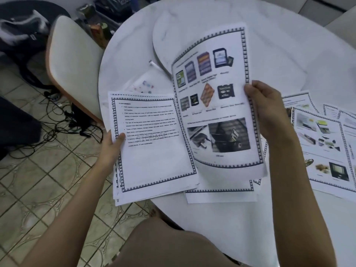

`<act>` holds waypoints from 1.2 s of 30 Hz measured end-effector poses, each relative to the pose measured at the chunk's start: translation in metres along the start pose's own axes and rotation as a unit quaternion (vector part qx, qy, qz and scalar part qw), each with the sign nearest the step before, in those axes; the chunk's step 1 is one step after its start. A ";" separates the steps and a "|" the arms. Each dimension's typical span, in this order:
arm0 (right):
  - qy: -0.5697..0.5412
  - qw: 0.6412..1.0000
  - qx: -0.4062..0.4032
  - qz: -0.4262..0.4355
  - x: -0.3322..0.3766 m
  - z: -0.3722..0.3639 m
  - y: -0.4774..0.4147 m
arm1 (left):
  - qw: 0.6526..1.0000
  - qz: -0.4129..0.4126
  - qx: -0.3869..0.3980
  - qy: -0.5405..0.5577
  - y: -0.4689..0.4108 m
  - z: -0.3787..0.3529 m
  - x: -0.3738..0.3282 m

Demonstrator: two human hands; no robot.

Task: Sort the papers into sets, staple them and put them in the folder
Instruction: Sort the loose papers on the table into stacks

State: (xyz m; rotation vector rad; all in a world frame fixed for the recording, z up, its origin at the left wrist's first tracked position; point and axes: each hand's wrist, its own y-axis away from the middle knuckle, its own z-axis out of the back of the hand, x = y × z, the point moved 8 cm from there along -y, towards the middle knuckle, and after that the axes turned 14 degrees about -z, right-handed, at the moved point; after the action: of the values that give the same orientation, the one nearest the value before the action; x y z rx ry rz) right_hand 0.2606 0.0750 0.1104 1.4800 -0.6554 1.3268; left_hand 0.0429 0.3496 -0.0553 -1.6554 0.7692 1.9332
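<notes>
Lap in tan cloth (pixel 173 247) fills the bottom edge, and both forearms run up from it.

Left hand (pixel 112 146): thumb on top and fingers underneath, pinching the left edge of a stack of papers (pixel 154 160). A text page with a patterned border lies uppermost. The stack overhangs the near rim of the surface (pixel 289 54).

Right hand (pixel 267 110): fingers curled round the right edge of a single picture page (pixel 217 105), which is lifted and bowed. Its long axis runs away from me and leans slightly to the right. Its left edge overlaps the right side of the stack, so the page lies between the two hands.

Outward to the right, loose sheets (pixel 325 147) are spread flat, just beside the right wrist and well apart from the left hand. More sheets (pixel 221 195) lie under the lifted page.

Beyond the stack, nearer the left hand, lies what I judge to be the clear folder (pixel 143 84). Whether it holds anything I cannot tell. No stapler can be made out.

Sorting appears to be the step in hand. The move turns on which side the picture page belongs. The stack is a short swing to the left, and the spread sheets are a short reach to the right. Either way the right hand carries it.

A chair (pixel 73 60) stands to the left of the surface.
</notes>
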 end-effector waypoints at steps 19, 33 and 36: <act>0.140 0.983 -0.026 -0.117 -0.100 -0.053 -0.044 | 0.999 0.031 -0.001 0.013 0.000 -0.001 0.010; 0.200 0.975 -0.005 -0.095 -0.134 -0.086 -0.037 | 1.000 0.020 0.002 -0.008 -0.001 -0.001 0.018; 0.217 0.971 -0.065 -0.076 -0.133 -0.042 -0.034 | 1.000 0.020 -0.002 -0.009 -0.001 -0.002 0.018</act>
State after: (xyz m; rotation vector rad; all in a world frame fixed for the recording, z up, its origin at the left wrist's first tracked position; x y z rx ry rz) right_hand 0.2405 0.0966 -0.0302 1.0630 -0.3295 1.3980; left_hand 0.0422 0.3494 -0.0738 -1.6339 0.7970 1.9763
